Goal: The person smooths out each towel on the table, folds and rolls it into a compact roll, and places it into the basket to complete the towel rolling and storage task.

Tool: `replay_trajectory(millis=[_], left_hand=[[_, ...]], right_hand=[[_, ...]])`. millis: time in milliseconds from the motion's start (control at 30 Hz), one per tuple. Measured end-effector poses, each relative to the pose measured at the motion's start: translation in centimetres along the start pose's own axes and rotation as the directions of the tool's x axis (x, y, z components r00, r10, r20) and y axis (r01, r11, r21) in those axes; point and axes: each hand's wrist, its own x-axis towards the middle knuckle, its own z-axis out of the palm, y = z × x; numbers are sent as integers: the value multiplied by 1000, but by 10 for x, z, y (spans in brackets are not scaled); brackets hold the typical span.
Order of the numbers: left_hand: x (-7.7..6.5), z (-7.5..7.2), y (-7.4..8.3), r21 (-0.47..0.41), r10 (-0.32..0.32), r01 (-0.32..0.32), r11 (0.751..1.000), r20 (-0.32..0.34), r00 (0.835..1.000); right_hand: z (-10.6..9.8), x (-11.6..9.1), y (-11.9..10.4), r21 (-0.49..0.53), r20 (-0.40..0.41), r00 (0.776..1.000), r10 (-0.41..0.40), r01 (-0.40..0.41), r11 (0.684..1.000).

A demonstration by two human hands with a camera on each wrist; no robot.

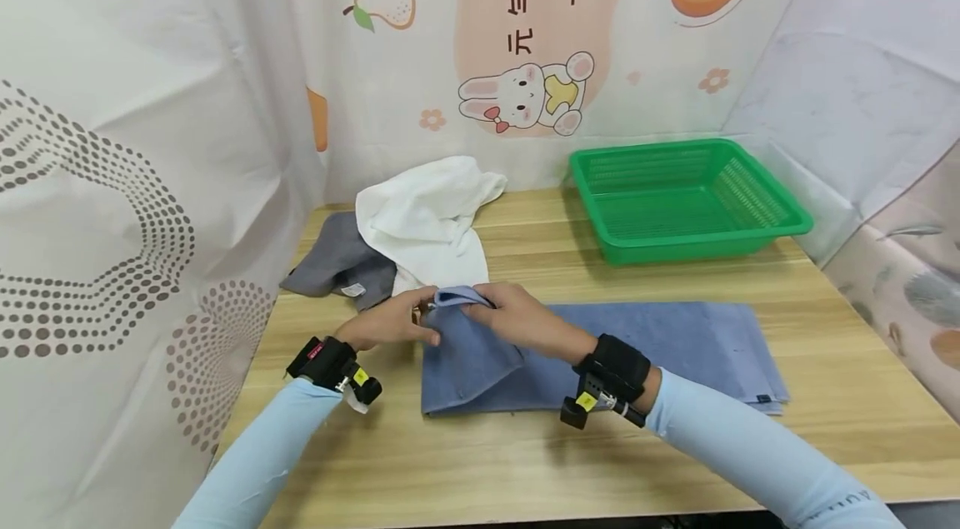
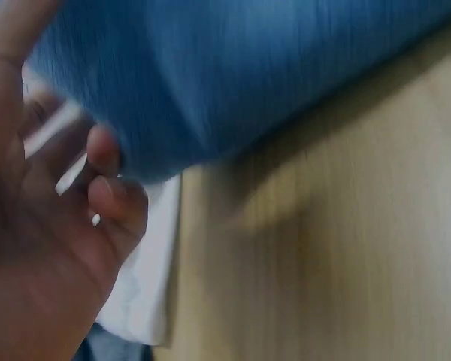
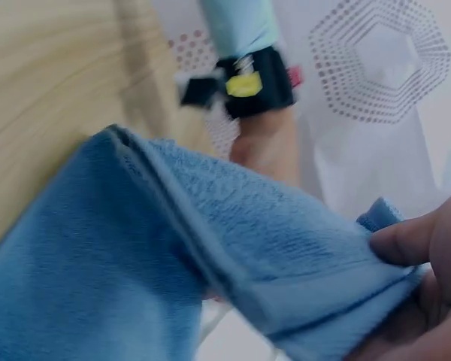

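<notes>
A blue towel [image 1: 637, 337] lies folded into a long strip, with its left end lifted and turned up. My right hand [image 1: 521, 316] pinches the raised end; in the right wrist view the thumb [image 3: 406, 239] presses on top of the layers and the fingers sit beneath. My left hand [image 1: 393, 321] is at the towel's left edge, thumb and index finger spread apart. In the left wrist view its lower fingertips [image 2: 109, 192] are loosely bent right at the hanging blue cloth [image 2: 210, 75]. Part of the left hand is hidden behind the towel in the right wrist view.
Behind my left hand lie a crumpled white cloth [image 1: 431, 217] and a dark grey cloth [image 1: 337, 258]. A green plastic basket [image 1: 705, 250] stands at the back right of the wooden table [image 1: 847, 396]. Printed curtains [image 1: 405, 96] hang close behind and at the sides.
</notes>
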Motion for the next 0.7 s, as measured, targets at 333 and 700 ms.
replay_trajectory(millis=[333, 700], left_hand=[[-1, 7, -22, 13, -27, 26, 1000, 104, 994], [-15, 6, -34, 58, 55, -56, 997, 31, 998]], right_hand=[[-16, -23, -24, 76, -23, 999, -34, 36, 996], [-69, -54, -28, 194, -99, 994, 41, -21, 981]])
